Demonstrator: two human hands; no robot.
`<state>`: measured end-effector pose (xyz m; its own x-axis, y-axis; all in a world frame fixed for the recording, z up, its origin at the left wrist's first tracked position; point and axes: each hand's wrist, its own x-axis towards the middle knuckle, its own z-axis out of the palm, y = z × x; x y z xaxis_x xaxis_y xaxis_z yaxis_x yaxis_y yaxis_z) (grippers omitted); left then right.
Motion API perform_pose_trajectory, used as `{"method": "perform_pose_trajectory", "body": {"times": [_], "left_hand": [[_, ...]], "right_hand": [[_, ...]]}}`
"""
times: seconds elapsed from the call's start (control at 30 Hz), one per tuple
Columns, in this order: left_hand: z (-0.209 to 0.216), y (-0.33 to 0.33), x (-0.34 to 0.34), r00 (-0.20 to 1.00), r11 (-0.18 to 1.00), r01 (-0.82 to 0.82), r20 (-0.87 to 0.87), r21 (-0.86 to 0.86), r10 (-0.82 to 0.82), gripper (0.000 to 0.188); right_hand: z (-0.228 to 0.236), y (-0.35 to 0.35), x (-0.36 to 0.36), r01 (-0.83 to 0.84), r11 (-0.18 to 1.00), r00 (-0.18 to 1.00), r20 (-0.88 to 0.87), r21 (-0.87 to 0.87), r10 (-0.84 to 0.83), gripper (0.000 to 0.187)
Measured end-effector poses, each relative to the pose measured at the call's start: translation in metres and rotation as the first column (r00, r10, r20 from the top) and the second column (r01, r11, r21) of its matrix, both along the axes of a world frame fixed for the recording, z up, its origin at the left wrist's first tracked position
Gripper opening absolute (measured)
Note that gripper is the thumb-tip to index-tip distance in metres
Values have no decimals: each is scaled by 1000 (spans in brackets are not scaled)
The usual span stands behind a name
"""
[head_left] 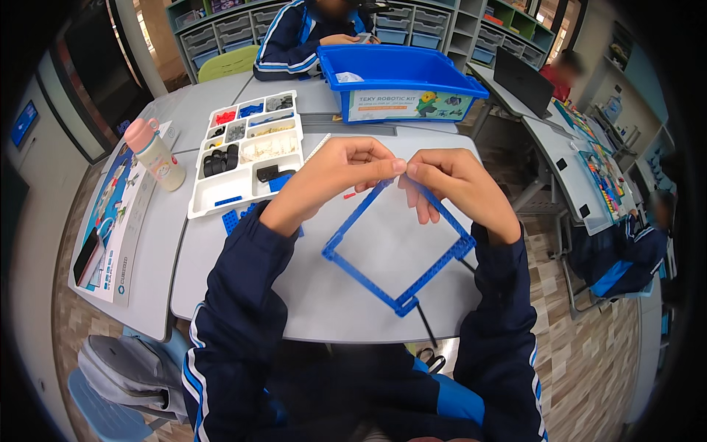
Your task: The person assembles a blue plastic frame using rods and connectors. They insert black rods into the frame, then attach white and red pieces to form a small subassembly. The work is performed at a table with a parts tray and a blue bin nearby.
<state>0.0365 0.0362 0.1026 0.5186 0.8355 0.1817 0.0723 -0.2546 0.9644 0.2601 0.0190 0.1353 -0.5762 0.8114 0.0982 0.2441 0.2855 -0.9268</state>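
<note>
A square frame of blue building beams [363, 282] hangs in front of me over the table, one corner pointing up. Its far corner is between my hands and hidden by the fingertips. My left hand [352, 166] pinches the frame there from the left. Closed on the same corner from the right is my right hand [451, 180], thumb and forefinger together, the other fingers hanging below. Black rods [426, 324] stick out from the near and right corners. A small red piece [349, 196] lies on the table beside the frame.
A white sorting tray [197, 200] of building parts lies left of my hands, with loose blue plates [230, 221] beside it. Behind stands a blue bin [401, 66], with another person [291, 40] seated beyond. A bottle [158, 158] and a printed box [121, 250] are at the left.
</note>
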Motion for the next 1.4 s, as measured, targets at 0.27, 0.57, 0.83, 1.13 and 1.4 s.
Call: {"method": "perform_pose_trajectory", "body": {"times": [0.27,0.57,0.83,1.13,1.4], "left_hand": [[-47,38,-17,968,992,-123,-222,-28,114,49],[-48,12,-159,764,854,-469,-382,226,521,28],[-86,-2,-152,577,943,-151,-748,297,328,14],[-108,3,-139,514,898,-96,-751,429,414,16],[-103,2,-136,473,919,-31,-804,394,361,19]], "right_hand": [[-53,48,-2,19,973,991,135,-229,13,36],[-109,84,-7,66,930,981,192,-361,5,34],[-134,93,-9,79,959,957,288,-272,3,36],[-112,90,4,50,956,847,519,-289,112,40],[-89,77,8,46,999,794,608,-7,-32,37]]}}
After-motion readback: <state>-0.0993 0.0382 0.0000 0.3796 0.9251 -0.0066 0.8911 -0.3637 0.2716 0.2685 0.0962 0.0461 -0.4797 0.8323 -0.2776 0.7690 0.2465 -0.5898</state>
